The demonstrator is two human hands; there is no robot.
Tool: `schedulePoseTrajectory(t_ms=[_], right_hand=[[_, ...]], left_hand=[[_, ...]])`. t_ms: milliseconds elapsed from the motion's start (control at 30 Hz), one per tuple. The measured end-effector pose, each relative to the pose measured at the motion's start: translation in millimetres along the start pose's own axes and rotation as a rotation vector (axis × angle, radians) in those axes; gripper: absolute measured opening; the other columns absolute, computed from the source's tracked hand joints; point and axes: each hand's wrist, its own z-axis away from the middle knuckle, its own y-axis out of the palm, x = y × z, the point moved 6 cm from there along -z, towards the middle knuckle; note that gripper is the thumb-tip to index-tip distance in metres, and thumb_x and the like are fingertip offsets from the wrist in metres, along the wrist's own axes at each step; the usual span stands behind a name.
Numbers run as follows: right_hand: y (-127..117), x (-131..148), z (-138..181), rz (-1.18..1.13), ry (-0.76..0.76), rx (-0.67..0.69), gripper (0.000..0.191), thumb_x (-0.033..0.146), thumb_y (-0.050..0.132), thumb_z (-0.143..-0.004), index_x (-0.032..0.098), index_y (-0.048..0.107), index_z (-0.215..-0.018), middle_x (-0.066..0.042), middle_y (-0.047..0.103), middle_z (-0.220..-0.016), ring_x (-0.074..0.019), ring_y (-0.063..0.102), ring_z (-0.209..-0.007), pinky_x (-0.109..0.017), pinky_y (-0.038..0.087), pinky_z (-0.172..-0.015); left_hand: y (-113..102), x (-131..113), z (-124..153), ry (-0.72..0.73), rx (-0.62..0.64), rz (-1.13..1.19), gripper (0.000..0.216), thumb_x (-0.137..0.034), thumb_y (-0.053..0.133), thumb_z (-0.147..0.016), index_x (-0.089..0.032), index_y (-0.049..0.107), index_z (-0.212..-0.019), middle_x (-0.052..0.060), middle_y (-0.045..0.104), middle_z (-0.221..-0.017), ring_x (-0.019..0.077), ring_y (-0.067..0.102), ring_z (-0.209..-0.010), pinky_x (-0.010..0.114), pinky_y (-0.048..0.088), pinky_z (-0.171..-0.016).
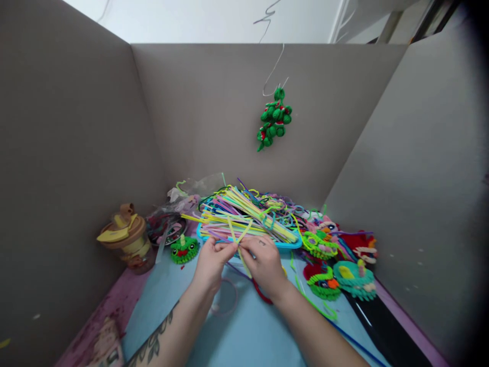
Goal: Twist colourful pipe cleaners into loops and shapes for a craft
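Note:
My left hand point(211, 262) and my right hand point(265, 264) meet over the light blue mat point(244, 331), fingers pinched. Between them they hold pale yellow-green pipe cleaners point(240, 237) that cross in an X above the fingertips, with one end running down past my right thumb. Just behind the hands lies a big heap of coloured pipe cleaners point(248, 214) on a blue tray point(290, 245). A red loop point(262, 295) and a thin pink ring point(225, 306) lie on the mat under my wrists.
Grey cardboard walls point(76, 127) close in three sides. A green pipe-cleaner ornament point(274, 122) hangs on a wire at the back. A brown and yellow lidded cup point(128, 237) stands at left, a small green frog figure point(184, 250) beside it. Finished pipe-cleaner figures point(336, 265) lie at right.

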Motion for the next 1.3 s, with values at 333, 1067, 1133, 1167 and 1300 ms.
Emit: schedulePoseTrajectory(t_ms=[333, 1067, 1133, 1167, 1300], right_hand=[[2.4, -1.8, -0.1, -0.021, 0.058, 0.03, 0.015, 0.021, 0.052, -0.085, 0.022, 0.065, -0.077, -0.004, 0.07, -0.081, -0.0186, 0.061, -0.083, -0.031, 0.04, -0.079], [8.7, -10.0, 0.5, -0.081, 0.212, 0.163, 0.016, 0.02, 0.049, -0.084, 0.021, 0.064, -0.077, -0.003, 0.069, -0.076, -0.0165, 0.061, -0.073, -0.025, 0.04, -0.069], [8.1, -9.7, 0.1, -0.091, 0.209, 0.173, 0.016, 0.02, 0.05, -0.084, 0.022, 0.065, -0.078, -0.003, 0.069, -0.076, -0.0161, 0.061, -0.072, -0.024, 0.04, -0.068], [7.9, -9.3, 0.0, -0.096, 0.206, 0.18, 0.016, 0.019, 0.05, -0.084, 0.022, 0.065, -0.078, -0.003, 0.069, -0.075, -0.016, 0.061, -0.072, -0.024, 0.04, -0.068], [7.7, -9.4, -0.7, -0.1, 0.196, 0.202, 0.017, 0.017, 0.05, -0.084, 0.022, 0.065, -0.079, -0.002, 0.069, -0.076, -0.0161, 0.062, -0.074, -0.024, 0.042, -0.07]], left_hand=[[-0.5, -4.4, -0.1, 0.066, 0.008, -0.036, 0.037, -0.019, 0.079, -0.055, -0.016, 0.052, -0.079, -0.003, 0.065, -0.059, 0.0102, 0.058, -0.056, 0.022, 0.042, -0.064], [-3.7, 0.9, -3.6, 0.042, 0.002, -0.079, 0.034, -0.02, 0.08, -0.054, -0.015, 0.054, -0.075, -0.003, 0.064, -0.057, 0.0103, 0.056, -0.055, 0.022, 0.04, -0.062], [-3.5, 1.5, -3.3, 0.025, -0.003, -0.078, 0.033, -0.021, 0.08, -0.053, -0.015, 0.054, -0.073, -0.003, 0.064, -0.056, 0.01, 0.055, -0.053, 0.021, 0.038, -0.06], [-3.4, 1.9, -3.1, 0.016, -0.005, -0.076, 0.033, -0.021, 0.08, -0.052, -0.015, 0.054, -0.071, -0.003, 0.063, -0.055, 0.0097, 0.055, -0.052, 0.021, 0.038, -0.058], [-1.1, 3.5, -2.6, -0.04, 0.026, -0.032, 0.034, -0.02, 0.081, -0.05, -0.015, 0.053, -0.07, -0.003, 0.062, -0.054, 0.01, 0.056, -0.052, 0.021, 0.039, -0.057]])
